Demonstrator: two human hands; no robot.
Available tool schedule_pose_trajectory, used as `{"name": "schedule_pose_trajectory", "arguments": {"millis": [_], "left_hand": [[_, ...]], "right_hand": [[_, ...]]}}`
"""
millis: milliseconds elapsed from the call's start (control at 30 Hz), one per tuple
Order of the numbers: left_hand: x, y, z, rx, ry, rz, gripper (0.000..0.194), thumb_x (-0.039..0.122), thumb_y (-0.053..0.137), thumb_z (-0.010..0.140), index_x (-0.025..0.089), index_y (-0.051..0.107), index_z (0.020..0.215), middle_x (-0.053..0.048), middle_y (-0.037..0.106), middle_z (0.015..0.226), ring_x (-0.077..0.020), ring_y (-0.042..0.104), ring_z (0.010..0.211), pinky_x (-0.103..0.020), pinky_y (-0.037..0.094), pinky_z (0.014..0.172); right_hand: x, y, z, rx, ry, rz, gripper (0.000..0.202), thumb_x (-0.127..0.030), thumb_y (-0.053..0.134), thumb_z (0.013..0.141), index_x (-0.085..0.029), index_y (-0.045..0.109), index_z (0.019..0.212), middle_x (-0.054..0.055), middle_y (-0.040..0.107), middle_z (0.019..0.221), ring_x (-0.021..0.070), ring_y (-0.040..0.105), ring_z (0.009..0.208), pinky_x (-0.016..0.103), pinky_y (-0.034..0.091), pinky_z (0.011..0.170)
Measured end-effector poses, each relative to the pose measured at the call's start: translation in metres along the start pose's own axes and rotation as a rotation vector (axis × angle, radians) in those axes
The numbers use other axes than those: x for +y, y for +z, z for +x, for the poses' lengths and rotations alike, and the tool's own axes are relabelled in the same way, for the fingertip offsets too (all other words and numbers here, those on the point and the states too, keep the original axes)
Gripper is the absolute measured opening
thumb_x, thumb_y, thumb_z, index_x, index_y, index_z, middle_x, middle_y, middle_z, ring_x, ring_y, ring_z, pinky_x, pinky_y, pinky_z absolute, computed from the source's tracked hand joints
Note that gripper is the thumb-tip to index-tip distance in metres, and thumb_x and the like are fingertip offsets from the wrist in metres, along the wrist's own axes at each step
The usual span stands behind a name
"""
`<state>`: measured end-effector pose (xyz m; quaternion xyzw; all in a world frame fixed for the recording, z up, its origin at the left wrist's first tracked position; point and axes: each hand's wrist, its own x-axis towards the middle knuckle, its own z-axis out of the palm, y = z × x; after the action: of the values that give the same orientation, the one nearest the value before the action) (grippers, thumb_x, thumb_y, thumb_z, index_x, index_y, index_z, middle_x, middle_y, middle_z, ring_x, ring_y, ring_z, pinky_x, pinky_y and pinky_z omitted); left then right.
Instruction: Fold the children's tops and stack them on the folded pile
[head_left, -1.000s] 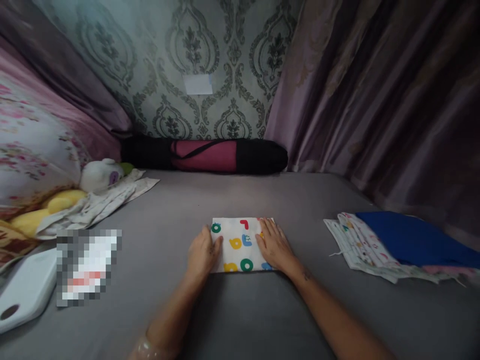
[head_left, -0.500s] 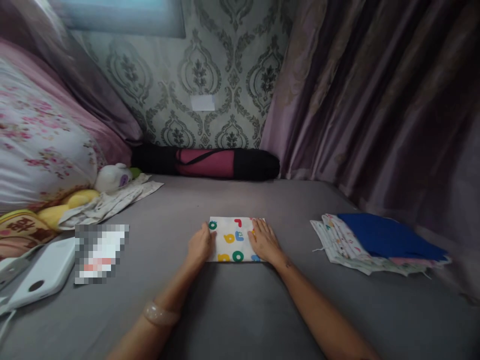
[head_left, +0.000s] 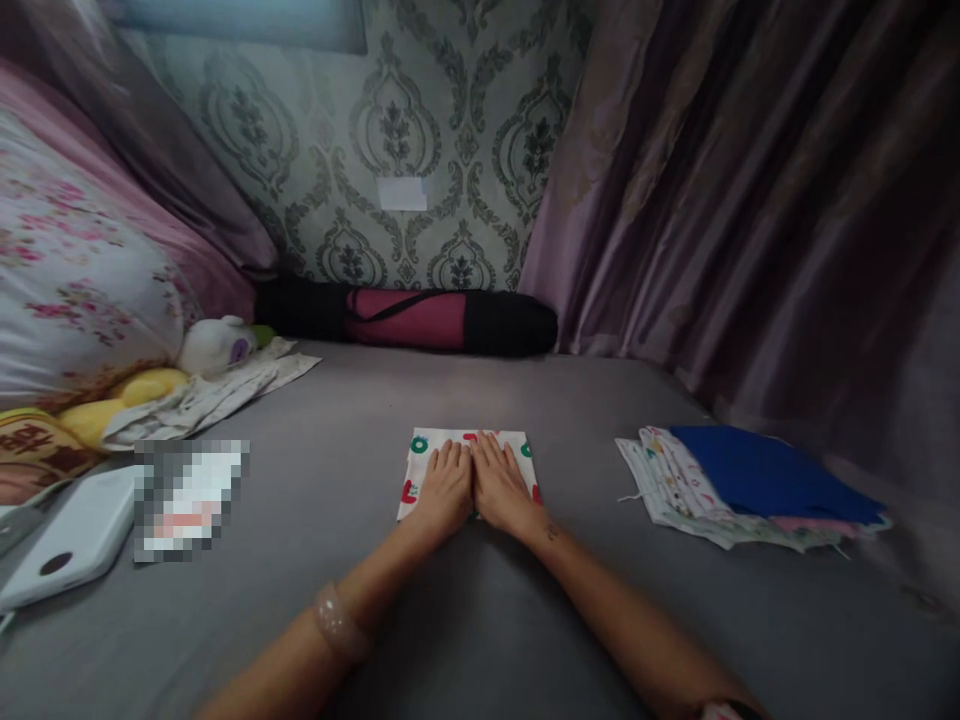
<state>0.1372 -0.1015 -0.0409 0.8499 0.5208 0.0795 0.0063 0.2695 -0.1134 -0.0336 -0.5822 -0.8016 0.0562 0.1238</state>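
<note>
A folded white cloth point(head_left: 431, 438) printed with colourful letters lies flat on the grey bed surface in front of me. My left hand point(head_left: 446, 488) rests palm down on its left half, fingers stretched out and pointing away from me. Right beside it, my right hand point(head_left: 501, 482) presses flat on the right half, its fingers also extended. The two hands touch or nearly touch along the cloth's middle and cover much of its print. Neither hand grips anything.
To the right lies a stack of folded cloths point(head_left: 664, 480) topped by a blue cloth point(head_left: 765, 475). A black and maroon long bag point(head_left: 409, 318) lies along the wall. On the left are a white device point(head_left: 79, 535), a blurred-out item point(head_left: 191, 500), plush toys point(head_left: 214, 345) and a floral pillow point(head_left: 82, 260).
Both hands have moved from the cloth's side edges to its middle and now lie flat side by side. A different part of the print faces up. The view has shifted slightly.
</note>
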Motion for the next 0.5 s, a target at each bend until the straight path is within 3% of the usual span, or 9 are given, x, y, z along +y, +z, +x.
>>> {"name": "schedule_pose_trajectory", "arguments": {"millis": [100, 200, 367, 500], "left_hand": [[-0.007, 0.020, 0.001, 0.072, 0.000, -0.013, 0.047, 0.019, 0.036, 0.093, 0.002, 0.044, 0.136, -0.023, 0.046, 0.143, -0.0316, 0.036, 0.138, -0.047, 0.030, 0.113], [-0.012, 0.028, -0.001, 0.131, -0.001, -0.013, 0.048, 0.026, 0.028, 0.098, 0.003, 0.044, 0.138, -0.020, 0.046, 0.145, -0.0296, 0.035, 0.139, -0.047, 0.028, 0.115], [-0.018, 0.015, -0.002, 0.028, -0.012, -0.035, 0.052, 0.033, 0.027, 0.099, 0.007, 0.043, 0.141, -0.017, 0.040, 0.150, -0.0282, 0.029, 0.143, -0.045, 0.023, 0.117], [-0.036, 0.007, -0.002, 0.053, -0.113, -0.035, 0.061, 0.045, 0.027, 0.098, 0.009, 0.034, 0.147, -0.017, 0.028, 0.156, -0.0284, 0.018, 0.146, -0.046, 0.016, 0.118]], "right_hand": [[-0.007, 0.014, -0.002, 0.017, 0.003, 0.022, 0.057, -0.019, 0.031, 0.093, -0.002, 0.033, 0.148, 0.015, 0.026, 0.156, 0.0265, 0.018, 0.145, 0.045, 0.015, 0.119], [-0.009, 0.022, -0.001, 0.061, 0.056, 0.048, 0.054, -0.020, 0.026, 0.096, -0.003, 0.037, 0.146, 0.014, 0.032, 0.154, 0.0243, 0.024, 0.144, 0.041, 0.018, 0.119], [0.003, 0.010, 0.001, -0.028, 0.020, 0.063, 0.054, -0.024, 0.026, 0.097, -0.009, 0.035, 0.148, 0.012, 0.030, 0.155, 0.0226, 0.024, 0.144, 0.042, 0.018, 0.118], [0.024, 0.001, 0.000, 0.017, 0.072, -0.021, 0.058, -0.035, 0.025, 0.099, -0.007, 0.032, 0.149, 0.014, 0.025, 0.157, 0.0239, 0.015, 0.146, 0.044, 0.009, 0.119]]}}
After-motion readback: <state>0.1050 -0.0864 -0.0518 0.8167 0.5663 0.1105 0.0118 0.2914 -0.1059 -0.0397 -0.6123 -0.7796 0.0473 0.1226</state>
